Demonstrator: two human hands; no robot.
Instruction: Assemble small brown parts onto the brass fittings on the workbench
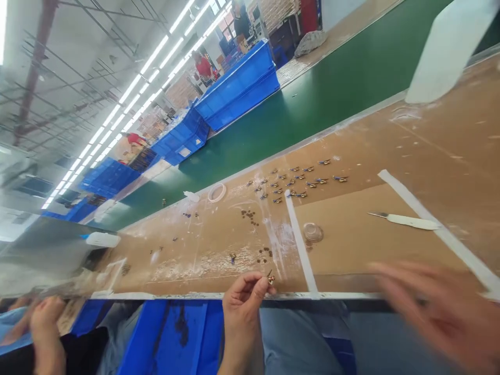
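Observation:
My left hand (244, 299) is at the bench's front edge, thumb and forefinger pinched on a small gold-brown figure-like piece (271, 279) with a thin dark part pointing up. My right hand (433, 312) is smeared by motion over the front right of the bench; whether it holds anything cannot be seen. Beyond it, a craft knife (410, 222) with a white handle lies on a cardboard sheet (351, 234). Small dark discs (264, 254) are scattered just past my left hand, near a single blue-and-gold piece (233, 258). Several similar pieces (299, 177) sit in loose rows farther back.
A small clear cup (313, 232) stands by a white tape strip (300, 245). A tape ring (217, 193) and white bottle (191, 196) lie near the green conveyor belt (250, 138). Blue crates (238, 86) line its far side. A co-worker's hand (47, 315) is at left.

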